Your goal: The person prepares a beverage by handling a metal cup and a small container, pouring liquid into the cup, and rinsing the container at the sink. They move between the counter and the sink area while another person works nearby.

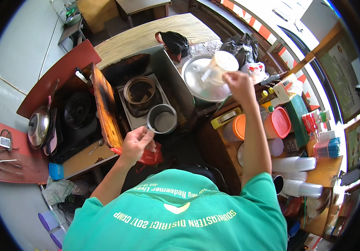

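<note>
My left hand (138,143) grips the rim or handle of a small grey metal pot (162,119), held in front of the stove box; the pot looks empty. My right hand (237,82) is at the near side of a round translucent plastic container (224,64) with a pale lid; whether the fingers grip it is unclear. That container is over a large round metal lid (195,80). Behind the grey pot, a browned round pot (139,90) sits on a burner inside a sooty metal enclosure (175,72).
A scorched wooden board (106,106) stands left of the enclosure, beside a black stove (77,109). Orange-lidded (239,127) and pink-lidded (281,122) containers and stacked plastic cups (293,163) line the right shelf. A red plastic bag (153,155) hangs below my left hand.
</note>
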Demonstrator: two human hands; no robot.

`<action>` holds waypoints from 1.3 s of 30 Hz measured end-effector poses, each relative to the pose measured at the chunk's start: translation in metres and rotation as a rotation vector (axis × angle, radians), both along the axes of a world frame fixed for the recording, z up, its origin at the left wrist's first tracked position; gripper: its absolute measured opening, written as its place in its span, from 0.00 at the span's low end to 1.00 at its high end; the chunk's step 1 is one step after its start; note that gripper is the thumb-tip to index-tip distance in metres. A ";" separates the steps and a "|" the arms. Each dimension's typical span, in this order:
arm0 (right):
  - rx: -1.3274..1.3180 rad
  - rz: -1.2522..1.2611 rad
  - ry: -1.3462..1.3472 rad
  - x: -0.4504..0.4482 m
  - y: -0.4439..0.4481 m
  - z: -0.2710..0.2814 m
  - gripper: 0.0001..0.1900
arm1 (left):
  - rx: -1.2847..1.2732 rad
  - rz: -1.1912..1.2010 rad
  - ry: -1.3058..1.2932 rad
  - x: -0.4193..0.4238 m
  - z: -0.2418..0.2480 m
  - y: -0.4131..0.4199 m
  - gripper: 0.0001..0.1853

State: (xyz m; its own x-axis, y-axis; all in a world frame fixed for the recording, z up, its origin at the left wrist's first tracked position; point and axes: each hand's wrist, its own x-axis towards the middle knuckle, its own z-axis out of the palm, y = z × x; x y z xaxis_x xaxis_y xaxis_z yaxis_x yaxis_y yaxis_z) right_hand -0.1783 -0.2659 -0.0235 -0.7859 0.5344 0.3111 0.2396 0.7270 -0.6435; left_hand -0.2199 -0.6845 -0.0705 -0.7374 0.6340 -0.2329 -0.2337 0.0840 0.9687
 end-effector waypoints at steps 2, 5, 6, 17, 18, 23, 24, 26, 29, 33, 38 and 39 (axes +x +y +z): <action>0.101 -0.211 -0.250 -0.061 0.045 -0.006 0.36 | 0.065 0.089 -0.170 -0.005 -0.011 -0.028 0.12; 0.129 -0.374 -0.418 -0.126 0.085 -0.031 0.61 | 0.178 0.158 -0.370 0.002 -0.026 -0.055 0.13; 0.071 -0.320 -0.511 -0.143 0.098 -0.035 0.66 | 0.216 0.173 -0.419 0.004 -0.030 -0.060 0.13; -0.004 -0.238 -0.469 -0.159 0.132 -0.028 0.73 | 0.517 0.155 -0.598 0.011 -0.036 -0.006 0.22; 0.087 -0.188 -0.311 -0.153 0.129 -0.019 0.72 | 0.671 0.031 -0.623 0.004 -0.032 0.005 0.23; -0.705 0.339 0.289 -0.089 0.076 0.022 0.49 | 0.451 0.216 -0.395 -0.011 0.010 0.077 0.17; -0.839 0.384 0.371 -0.085 0.057 0.020 0.48 | 0.500 0.279 -0.338 -0.015 0.020 0.092 0.17; -0.959 0.512 0.512 -0.079 0.019 0.006 0.49 | 0.602 0.372 -0.235 -0.025 0.039 0.116 0.15; -0.987 0.467 0.562 -0.066 -0.035 -0.025 0.56 | 0.709 0.441 -0.163 -0.036 0.061 0.127 0.12; -0.977 0.609 0.545 -0.041 -0.087 -0.054 0.71 | 0.677 0.525 -0.184 -0.031 0.067 0.112 0.14; -0.883 0.855 0.432 -0.034 -0.117 -0.067 0.75 | 0.707 0.599 -0.112 -0.004 0.063 0.051 0.17; -0.828 0.908 0.419 -0.031 -0.121 -0.070 0.69 | 0.680 0.635 -0.053 0.002 0.063 0.037 0.17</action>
State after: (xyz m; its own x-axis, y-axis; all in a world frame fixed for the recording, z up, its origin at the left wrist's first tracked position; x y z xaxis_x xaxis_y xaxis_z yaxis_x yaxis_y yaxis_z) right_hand -0.2090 -0.3866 -0.0936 -0.8902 0.0155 0.4553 -0.4535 -0.1253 -0.8824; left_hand -0.2178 -0.6474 -0.0075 -0.9918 0.1278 -0.0024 -0.0864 -0.6565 0.7494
